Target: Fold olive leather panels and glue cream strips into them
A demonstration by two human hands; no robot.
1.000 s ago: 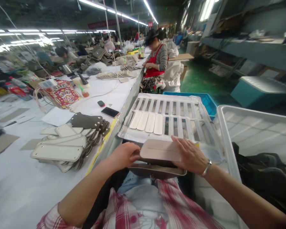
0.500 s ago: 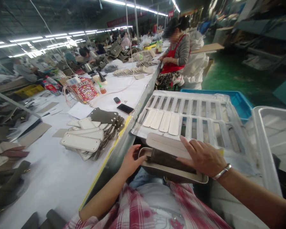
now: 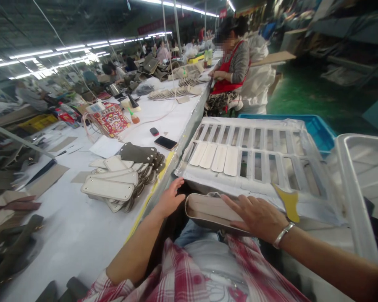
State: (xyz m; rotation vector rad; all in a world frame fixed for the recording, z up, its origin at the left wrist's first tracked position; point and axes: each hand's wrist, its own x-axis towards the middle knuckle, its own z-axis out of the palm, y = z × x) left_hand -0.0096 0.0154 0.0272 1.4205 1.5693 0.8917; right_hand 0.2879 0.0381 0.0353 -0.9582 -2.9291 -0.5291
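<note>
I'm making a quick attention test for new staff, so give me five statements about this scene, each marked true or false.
1. Four off-white oblong strips lie on the white slotted rack. True.
2. The right hand lies over the open brown oblong box. True.
3. The left hand holds the yellow flat notched tool. False: the tool lies near the right wrist, out of both hands.
4. A black smartphone lies on the white-covered table. True.
5. The silver metal bracelet is on the left wrist. False: it is on the right wrist.
</note>
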